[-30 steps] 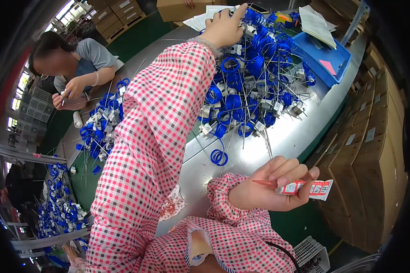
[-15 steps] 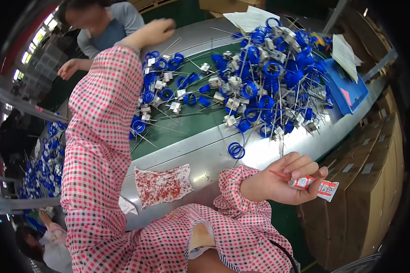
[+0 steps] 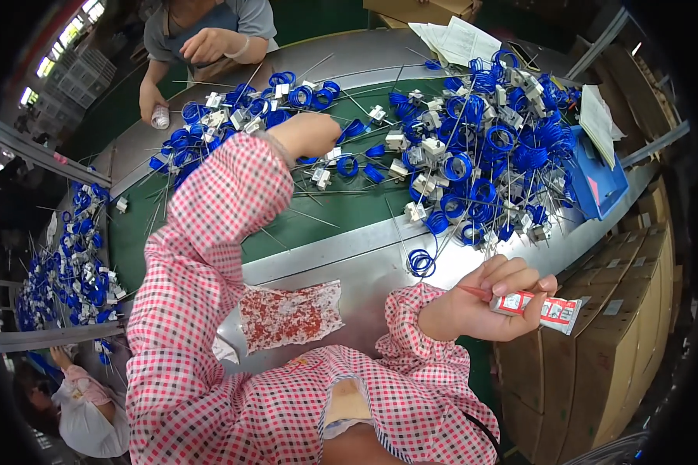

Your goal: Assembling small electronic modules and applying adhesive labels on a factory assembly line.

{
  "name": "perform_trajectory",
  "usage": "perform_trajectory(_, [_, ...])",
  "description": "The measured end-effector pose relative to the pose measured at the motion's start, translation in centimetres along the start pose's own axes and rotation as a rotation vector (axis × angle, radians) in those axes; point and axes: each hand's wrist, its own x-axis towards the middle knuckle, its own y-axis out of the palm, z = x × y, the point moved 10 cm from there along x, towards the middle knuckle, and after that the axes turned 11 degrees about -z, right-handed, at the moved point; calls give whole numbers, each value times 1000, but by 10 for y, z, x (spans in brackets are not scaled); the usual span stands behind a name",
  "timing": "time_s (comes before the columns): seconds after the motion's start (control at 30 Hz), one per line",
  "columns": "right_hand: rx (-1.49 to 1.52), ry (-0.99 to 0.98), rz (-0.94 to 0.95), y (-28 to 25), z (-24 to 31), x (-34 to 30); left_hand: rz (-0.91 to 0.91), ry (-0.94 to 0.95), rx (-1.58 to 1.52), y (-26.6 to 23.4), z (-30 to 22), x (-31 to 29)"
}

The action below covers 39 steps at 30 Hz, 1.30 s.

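My right hand (image 3: 492,302) is closed around a small red-and-white squeeze tube (image 3: 554,310). The tube's pointed red tip faces left, and its flat crimped end sticks out to the right past my fingers. At the front of the pile in the middle of the table, my left hand (image 3: 309,136) is bent down over the parts, its back showing and its fingertips mostly hidden. Around it lie coils of blue tubing (image 3: 347,166) with white block-shaped fittings (image 3: 320,178) and thin metal rods. Whether it grips one of them cannot be seen.
A larger heap of the same coils (image 3: 481,147) rises to the right, beside a blue tray (image 3: 601,186) with papers (image 3: 597,124). A red-stained white cloth (image 3: 291,316) lies at the metal near edge. Cardboard boxes (image 3: 589,341) stand right. Across the table, a co-worker's hand (image 3: 153,105) holds a whitish roll.
My left hand has come down from the far side of the table onto the coils, nearer and to the right. The right hand keeps the tube. The view has shifted slightly.
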Motion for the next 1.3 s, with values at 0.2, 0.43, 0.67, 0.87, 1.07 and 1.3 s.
perform_trajectory(0.2, [-24, -35, -44, -4, -2, 12, -344, -327, -183, -20, -38, -49])
perform_trajectory(0.43, [-29, 6, -55, -6, -14, 12, -689, -210, 101, 37, -50, -34])
perform_trajectory(0.67, [-31, -9, -57, -6, -12, 15, -537, -393, 38, 60, 0, -2])
perform_trajectory(0.87, [-29, -24, -66, -8, -10, 20, -588, -228, -204, 35, -1, -19])
perform_trajectory(1.07, [-53, -30, -67, -8, -10, 18, -487, 13, -81, 8, -56, -54])
perform_trajectory(1.3, [10, 16, -23, -3, -16, 13, -342, 25, -97, 9, -88, -109])
